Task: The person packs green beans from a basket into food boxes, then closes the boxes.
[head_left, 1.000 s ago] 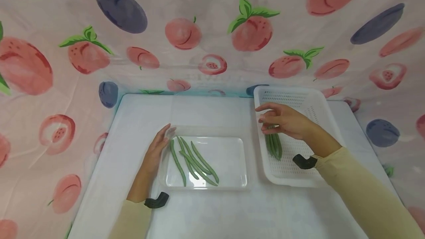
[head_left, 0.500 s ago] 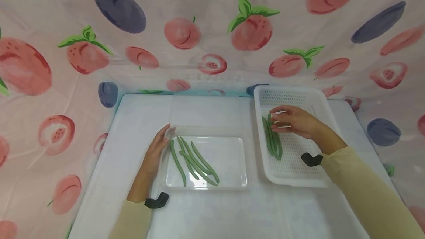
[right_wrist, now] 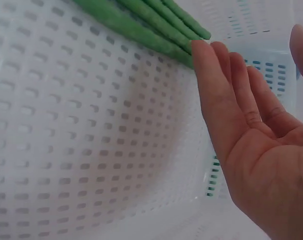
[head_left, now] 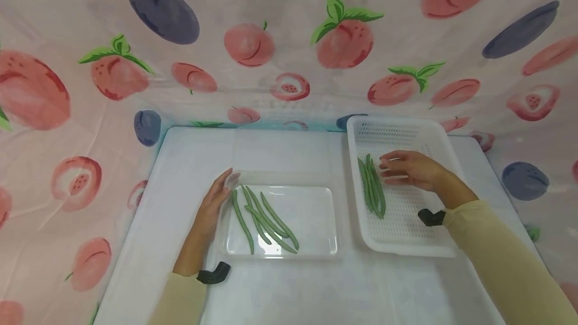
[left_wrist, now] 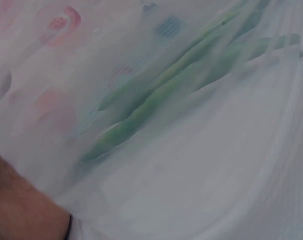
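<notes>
In the head view my left hand (head_left: pixel 213 203) touches the upper left corner of a clear plastic container (head_left: pixel 311 219), its fingers fairly straight along the outside. Several green beans (head_left: pixel 270 222) lie in the left half of that container. My right hand (head_left: pixel 413 170) hovers over a white perforated basket (head_left: pixel 420 234), with nothing in its fingers. Just left of its fingertips, a bunch of green beans (head_left: pixel 372 189) lies lengthwise along the basket's left side. The right wrist view shows the right fingers (right_wrist: pixel 211 85) extended close to the bean ends. Through the cloudy container wall, beans (left_wrist: pixel 151 100) show in the left wrist view.
Both containers stand on a white table (head_left: pixel 280 290), the basket to the right with a narrow gap between them. A fruit-printed cloth (head_left: pixel 289 29) rises behind and at both sides. Black wrist mounts (head_left: pixel 214 273) sit at the sleeve cuffs.
My right hand has drawn back to the right from over the basket's left rim, uncovering the bean bunch there. The left hand and the clear container have stayed in place.
</notes>
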A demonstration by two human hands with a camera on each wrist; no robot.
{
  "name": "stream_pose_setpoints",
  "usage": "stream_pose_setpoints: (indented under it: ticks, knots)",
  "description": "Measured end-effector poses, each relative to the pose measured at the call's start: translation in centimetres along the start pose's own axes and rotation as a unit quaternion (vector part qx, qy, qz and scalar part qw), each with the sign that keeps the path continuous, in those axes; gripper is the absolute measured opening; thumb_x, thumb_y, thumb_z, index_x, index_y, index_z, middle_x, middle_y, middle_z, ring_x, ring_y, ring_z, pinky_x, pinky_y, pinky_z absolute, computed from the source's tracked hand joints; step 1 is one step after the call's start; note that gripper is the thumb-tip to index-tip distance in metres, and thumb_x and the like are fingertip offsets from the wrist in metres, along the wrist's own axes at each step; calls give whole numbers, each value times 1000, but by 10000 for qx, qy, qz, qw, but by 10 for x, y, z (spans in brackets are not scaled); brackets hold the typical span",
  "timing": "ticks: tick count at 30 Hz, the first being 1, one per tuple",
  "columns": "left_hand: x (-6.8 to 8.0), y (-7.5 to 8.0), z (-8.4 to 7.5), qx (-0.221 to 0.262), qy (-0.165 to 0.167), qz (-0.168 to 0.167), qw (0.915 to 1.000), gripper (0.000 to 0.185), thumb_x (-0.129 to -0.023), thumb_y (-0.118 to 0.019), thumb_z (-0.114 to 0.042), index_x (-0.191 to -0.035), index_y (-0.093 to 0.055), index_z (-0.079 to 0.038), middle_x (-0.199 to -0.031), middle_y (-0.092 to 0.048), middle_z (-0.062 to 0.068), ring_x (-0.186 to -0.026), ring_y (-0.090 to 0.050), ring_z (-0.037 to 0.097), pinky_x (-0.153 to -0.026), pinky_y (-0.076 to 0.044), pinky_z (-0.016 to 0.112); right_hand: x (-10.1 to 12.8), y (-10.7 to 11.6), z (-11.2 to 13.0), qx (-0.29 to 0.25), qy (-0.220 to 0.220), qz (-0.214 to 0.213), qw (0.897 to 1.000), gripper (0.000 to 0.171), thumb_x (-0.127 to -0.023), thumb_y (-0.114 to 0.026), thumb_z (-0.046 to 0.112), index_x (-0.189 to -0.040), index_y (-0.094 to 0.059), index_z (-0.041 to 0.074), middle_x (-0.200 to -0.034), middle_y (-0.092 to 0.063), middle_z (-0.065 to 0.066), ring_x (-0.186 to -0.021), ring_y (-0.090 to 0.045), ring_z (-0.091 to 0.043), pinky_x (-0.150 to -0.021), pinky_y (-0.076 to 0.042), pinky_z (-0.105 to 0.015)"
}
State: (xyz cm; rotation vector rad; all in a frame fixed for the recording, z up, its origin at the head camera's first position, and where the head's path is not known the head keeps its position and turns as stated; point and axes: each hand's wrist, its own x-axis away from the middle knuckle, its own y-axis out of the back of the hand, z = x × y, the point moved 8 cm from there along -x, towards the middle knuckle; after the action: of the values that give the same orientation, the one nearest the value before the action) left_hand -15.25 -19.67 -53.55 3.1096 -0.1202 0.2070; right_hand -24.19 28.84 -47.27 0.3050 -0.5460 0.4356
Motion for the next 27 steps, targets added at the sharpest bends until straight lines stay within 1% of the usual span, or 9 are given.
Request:
stream_pose_setpoints:
  ticks: [5,9,11,16,20,23,27]
  knots:
    - [1,0,1,-57,65,-3,10000,53,-109,-41,-40,-160,-33,-29,-165,-35,-11,-159,-18,20,-123,-12,69,-2,2,-9,-15,-192,27,9998,67,-105,-59,27,-152,-28,-8,-139,-56,-15,-122,-62,-21,-105,-53,-46]
    - [1,0,0,-72,18,-3,10000,52,-109,-40,-39,-160,-34,-28,-165,-36,-10,-159,-18,20,-123,-10,69,-4,3,-15,71,-342,-11,9994,68,-105,-60,29,-153,-29,-9,-146,-49,-23,-131,-57,-29,-106,-52,-47]
    - [0,1,-1,-75,12,-2,10000,53,-109,-41,-39,-160,-34,-28,-165,-35,-10,-159,-17,20,-123,-10,70,-4,3,-18,99,-408,-19,9991,67,-105,-59,29,-152,-30,-9,-149,-46,-26,-133,-55,-31,-106,-52,-48]
    - [0,1,0,-120,17,-4,9999,53,-109,-41,-40,-160,-34,-28,-166,-33,-10,-159,-16,21,-123,-10,70,-6,4,-27,197,-607,-68,9979,66,-104,-60,30,-151,-35,-7,-148,-50,-26,-126,-61,-27,-104,-54,-46]
    - [0,1,-1,-163,-36,-18,9999,52,-109,-40,-39,-160,-34,-28,-165,-35,-10,-159,-15,20,-123,-8,69,-7,3,-30,238,-720,-76,9971,69,-102,-64,34,-151,-36,-6,-149,-49,-27,-127,-61,-30,-103,-54,-46]
    - [0,1,-1,-144,-80,-7,9999,52,-109,-40,-37,-160,-33,-27,-165,-36,-9,-159,-16,20,-124,-9,69,-9,1,-32,262,-770,-65,9967,70,-102,-64,34,-151,-35,-7,-149,-50,-27,-126,-62,-30,-102,-55,-46]
    - [0,2,0,-86,-97,5,9999,52,-109,-40,-36,-160,-33,-26,-165,-36,-7,-159,-16,21,-124,-9,69,-12,-1,-33,215,-766,-60,9968,68,-103,-63,32,-150,-36,-8,-143,-56,-24,-121,-64,-26,-101,-55,-46]
